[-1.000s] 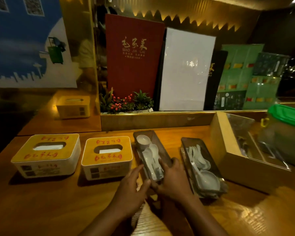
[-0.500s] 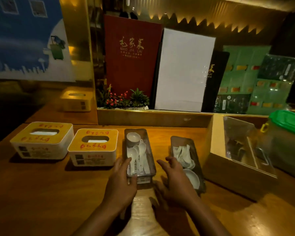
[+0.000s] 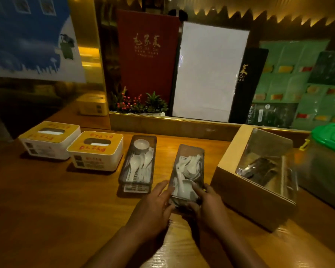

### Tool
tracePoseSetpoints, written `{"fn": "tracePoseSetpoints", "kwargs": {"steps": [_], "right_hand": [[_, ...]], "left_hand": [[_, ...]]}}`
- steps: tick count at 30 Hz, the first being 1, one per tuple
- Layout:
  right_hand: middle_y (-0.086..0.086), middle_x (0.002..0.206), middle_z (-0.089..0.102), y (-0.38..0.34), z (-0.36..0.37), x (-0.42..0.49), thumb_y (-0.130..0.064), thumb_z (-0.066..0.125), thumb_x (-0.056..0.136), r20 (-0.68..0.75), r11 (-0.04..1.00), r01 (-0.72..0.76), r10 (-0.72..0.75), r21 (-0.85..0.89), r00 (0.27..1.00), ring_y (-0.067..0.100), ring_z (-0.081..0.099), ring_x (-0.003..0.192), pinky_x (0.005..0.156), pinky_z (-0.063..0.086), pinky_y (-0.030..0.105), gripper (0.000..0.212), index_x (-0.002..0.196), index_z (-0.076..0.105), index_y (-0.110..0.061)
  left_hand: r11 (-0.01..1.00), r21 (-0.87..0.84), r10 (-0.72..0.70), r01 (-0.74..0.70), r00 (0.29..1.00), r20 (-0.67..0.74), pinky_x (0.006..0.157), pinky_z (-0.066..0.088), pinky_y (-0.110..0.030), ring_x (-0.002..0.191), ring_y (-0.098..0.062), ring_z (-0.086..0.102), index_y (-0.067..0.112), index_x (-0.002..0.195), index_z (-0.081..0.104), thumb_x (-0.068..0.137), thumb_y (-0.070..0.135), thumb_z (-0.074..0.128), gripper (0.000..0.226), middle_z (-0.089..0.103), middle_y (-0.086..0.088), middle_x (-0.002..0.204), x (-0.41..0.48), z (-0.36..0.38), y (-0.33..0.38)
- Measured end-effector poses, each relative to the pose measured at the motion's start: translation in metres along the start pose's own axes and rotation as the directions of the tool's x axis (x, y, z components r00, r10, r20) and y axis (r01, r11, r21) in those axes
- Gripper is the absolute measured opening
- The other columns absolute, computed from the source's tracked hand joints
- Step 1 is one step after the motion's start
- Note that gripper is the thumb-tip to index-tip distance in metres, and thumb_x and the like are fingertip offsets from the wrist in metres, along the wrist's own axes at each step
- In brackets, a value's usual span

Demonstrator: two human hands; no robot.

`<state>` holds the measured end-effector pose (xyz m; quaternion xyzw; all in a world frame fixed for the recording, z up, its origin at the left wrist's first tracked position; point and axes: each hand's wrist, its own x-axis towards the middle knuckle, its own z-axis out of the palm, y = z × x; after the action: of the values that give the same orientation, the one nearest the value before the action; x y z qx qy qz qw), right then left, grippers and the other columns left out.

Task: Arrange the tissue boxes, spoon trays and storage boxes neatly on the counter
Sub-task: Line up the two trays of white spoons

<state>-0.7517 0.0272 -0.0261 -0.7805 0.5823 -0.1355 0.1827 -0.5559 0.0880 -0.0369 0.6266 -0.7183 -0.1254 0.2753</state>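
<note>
Two white tissue boxes with yellow lids stand side by side at the left of the wooden counter: the far-left tissue box (image 3: 49, 139) and the second tissue box (image 3: 96, 149). To their right lies the left spoon tray (image 3: 138, 161), holding white spoons and a small cup. The right spoon tray (image 3: 188, 171), with white spoons and a bowl, is gripped at its near end. My left hand (image 3: 155, 207) holds its left side and my right hand (image 3: 209, 206) its right side. A wooden storage box (image 3: 238, 182) with a clear lid stands further right.
A clear container with a green lid (image 3: 331, 138) sits at the far right. A raised wooden ledge (image 3: 168, 124) runs behind the counter, with a small plant (image 3: 139, 103) and upright menus (image 3: 147, 55) on it. A third tissue box (image 3: 92, 105) sits back left.
Both hands left the left spoon tray and moved right onto the right spoon tray, which now lies closer to the left tray. The camera tilted.
</note>
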Motion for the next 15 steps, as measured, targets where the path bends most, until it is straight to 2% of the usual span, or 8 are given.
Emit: {"fn": "tracePoseSetpoints", "kwargs": {"steps": [4,7,15], "right_hand": [[0.008,0.161,0.027,0.004,-0.002,0.019,-0.032,0.063,0.094,0.006,0.999,0.052,-0.052,0.007,0.999,0.032,0.040,0.138,0.109,0.040,0.039,0.068,0.154,0.031,-0.029],[0.006,0.164,0.019,0.002,-0.008,0.029,-0.030,0.058,0.098,0.016,0.998,0.068,-0.069,0.014,0.997,0.032,0.034,0.142,0.111,0.035,0.037,0.065,0.155,0.027,-0.028],[0.001,0.163,0.021,0.001,-0.010,0.038,-0.027,0.057,0.099,0.017,0.989,0.103,-0.105,0.105,0.994,0.026,0.035,0.141,0.109,0.035,0.030,0.064,0.155,0.027,-0.027]], "left_hand": [[0.995,0.033,-0.101,0.099,0.993,0.054,0.111,0.039,-0.030,0.144,-0.013,0.034,0.035,0.158,0.017,0.097,0.048,0.052,0.072,0.000,0.019,0.166,0.005,0.012,0.007],[0.990,0.076,-0.125,0.120,0.989,0.075,0.110,0.040,-0.033,0.143,-0.015,0.036,0.032,0.159,0.011,0.096,0.050,0.052,0.077,-0.008,0.018,0.166,0.014,0.013,0.008],[0.986,0.079,-0.156,0.149,0.984,0.082,0.109,0.041,-0.031,0.141,-0.015,0.039,0.030,0.160,0.006,0.097,0.048,0.052,0.080,-0.013,0.016,0.166,0.020,0.009,0.013]]}}
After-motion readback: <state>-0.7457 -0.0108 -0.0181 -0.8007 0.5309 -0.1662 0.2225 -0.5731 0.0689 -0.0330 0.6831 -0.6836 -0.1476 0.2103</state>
